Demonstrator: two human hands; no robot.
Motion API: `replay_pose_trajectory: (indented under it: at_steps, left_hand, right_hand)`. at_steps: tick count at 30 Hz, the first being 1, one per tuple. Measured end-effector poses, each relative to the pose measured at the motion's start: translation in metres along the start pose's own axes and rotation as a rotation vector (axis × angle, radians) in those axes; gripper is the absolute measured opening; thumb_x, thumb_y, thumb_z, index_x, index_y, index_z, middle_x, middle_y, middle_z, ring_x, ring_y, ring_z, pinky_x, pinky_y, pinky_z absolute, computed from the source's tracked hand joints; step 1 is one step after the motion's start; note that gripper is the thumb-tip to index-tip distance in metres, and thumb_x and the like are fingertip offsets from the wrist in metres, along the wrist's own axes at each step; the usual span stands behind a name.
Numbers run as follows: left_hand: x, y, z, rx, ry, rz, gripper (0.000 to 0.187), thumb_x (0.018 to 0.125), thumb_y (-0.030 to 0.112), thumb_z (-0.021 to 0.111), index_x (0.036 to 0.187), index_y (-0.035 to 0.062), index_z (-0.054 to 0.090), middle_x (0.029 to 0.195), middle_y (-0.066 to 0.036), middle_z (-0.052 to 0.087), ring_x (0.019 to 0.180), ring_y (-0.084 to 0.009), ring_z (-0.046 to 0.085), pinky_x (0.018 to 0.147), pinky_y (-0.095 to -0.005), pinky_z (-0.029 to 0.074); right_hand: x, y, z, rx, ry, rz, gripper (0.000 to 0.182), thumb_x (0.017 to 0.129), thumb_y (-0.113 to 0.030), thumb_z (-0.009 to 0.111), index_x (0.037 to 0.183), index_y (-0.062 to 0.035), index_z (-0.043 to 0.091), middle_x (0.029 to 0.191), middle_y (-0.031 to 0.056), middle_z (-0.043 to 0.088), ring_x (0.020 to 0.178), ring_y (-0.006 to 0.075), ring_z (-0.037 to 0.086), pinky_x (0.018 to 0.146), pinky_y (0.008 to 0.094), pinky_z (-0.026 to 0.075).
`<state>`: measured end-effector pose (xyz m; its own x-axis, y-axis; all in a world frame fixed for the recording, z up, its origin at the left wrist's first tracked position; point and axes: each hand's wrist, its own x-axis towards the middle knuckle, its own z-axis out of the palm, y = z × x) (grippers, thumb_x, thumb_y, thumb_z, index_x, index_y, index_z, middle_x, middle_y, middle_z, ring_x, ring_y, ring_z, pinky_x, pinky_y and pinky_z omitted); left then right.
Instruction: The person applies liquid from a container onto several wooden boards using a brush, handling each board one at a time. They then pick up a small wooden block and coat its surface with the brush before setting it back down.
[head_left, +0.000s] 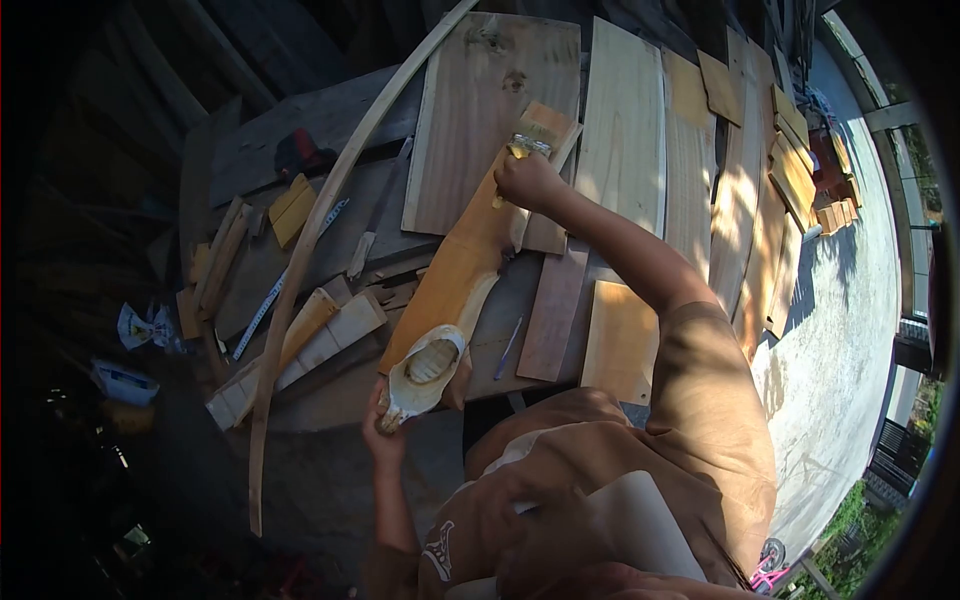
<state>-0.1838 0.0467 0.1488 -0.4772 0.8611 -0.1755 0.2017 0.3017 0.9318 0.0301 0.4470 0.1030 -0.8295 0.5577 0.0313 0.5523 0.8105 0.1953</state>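
Dappled sunlight from the right, dim left side, fisheye-curved dark edges.

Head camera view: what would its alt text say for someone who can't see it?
A person's right hand holds a brush at the far end of a long orange-brown plank, while the left hand holds a stained white tub at the near end. Other boards lie around; sunlit ground shows at right.

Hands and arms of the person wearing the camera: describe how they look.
Both the right hand and left hand are bare, without gloves, and no watch shows on either wrist. The right sleeve is brown, loose and plain, ending around the elbow. The left sleeve looks brown too, but is shaded and partly cut off.
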Motion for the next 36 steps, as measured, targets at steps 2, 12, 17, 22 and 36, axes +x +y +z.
replay_pose_trajectory:
  at_steps: [2, 12, 17, 22, 36]
  left_hand:
    - [0.001, 0.003, 0.003, -0.023, 0.017, -0.043, 0.042, 0.059, 0.003, 0.075, 0.091, -0.0026, 0.048, 0.120, -0.019, 0.046, 0.107, -0.0261, 0.048, 0.089, -0.0367, 0.040]
    - [-0.003, -0.018, -0.004, -0.028, 0.032, -0.038, 0.045, 0.057, 0.005, 0.078, 0.074, 0.0058, 0.036, 0.120, -0.019, 0.046, 0.110, -0.0290, 0.046, 0.090, -0.0377, 0.039]
    - [-0.003, -0.009, 0.000, 0.022, 0.052, -0.002, 0.047, 0.053, 0.001, 0.077, 0.071, 0.0068, 0.035, 0.119, -0.019, 0.046, 0.109, -0.0288, 0.047, 0.089, -0.0377, 0.040]
    - [-0.002, -0.018, -0.003, 0.016, 0.061, 0.058, 0.043, 0.057, 0.013, 0.077, 0.079, 0.0025, 0.042, 0.119, -0.019, 0.046, 0.107, -0.0265, 0.048, 0.087, -0.0365, 0.041]
    - [0.003, -0.009, -0.005, -0.011, 0.055, 0.008, 0.041, 0.059, 0.018, 0.078, 0.082, 0.0017, 0.048, 0.118, -0.018, 0.046, 0.106, -0.0281, 0.048, 0.087, -0.0364, 0.041]
  right_hand:
    - [-0.005, -0.006, -0.015, 0.188, 0.065, 0.114, 0.018, 0.070, -0.024, 0.057, 0.081, -0.0101, 0.057, 0.075, 0.0054, 0.054, 0.071, 0.0198, 0.057, 0.057, 0.0350, 0.042]
    - [0.000, 0.064, 0.031, 0.463, 0.207, 0.603, 0.042, 0.079, -0.016, 0.049, 0.121, -0.0198, 0.044, 0.102, 0.0109, 0.057, 0.092, 0.0270, 0.055, 0.076, 0.0366, 0.043]
    - [0.001, 0.073, -0.003, 0.553, -0.108, 0.405, 0.042, 0.079, -0.008, 0.045, 0.121, -0.0145, 0.044, 0.099, 0.0146, 0.058, 0.087, 0.0303, 0.057, 0.074, 0.0359, 0.045]
    - [0.018, 0.111, 0.020, 0.588, 0.124, 0.437, 0.042, 0.076, -0.005, 0.048, 0.117, -0.0115, 0.048, 0.095, 0.0152, 0.059, 0.086, 0.0297, 0.058, 0.073, 0.0367, 0.045]
    - [-0.047, -0.085, -0.032, 1.482, -0.140, 0.093, 0.040, 0.088, -0.028, 0.047, 0.120, -0.0052, 0.046, 0.100, 0.0154, 0.059, 0.092, 0.0227, 0.057, 0.081, 0.0284, 0.043]
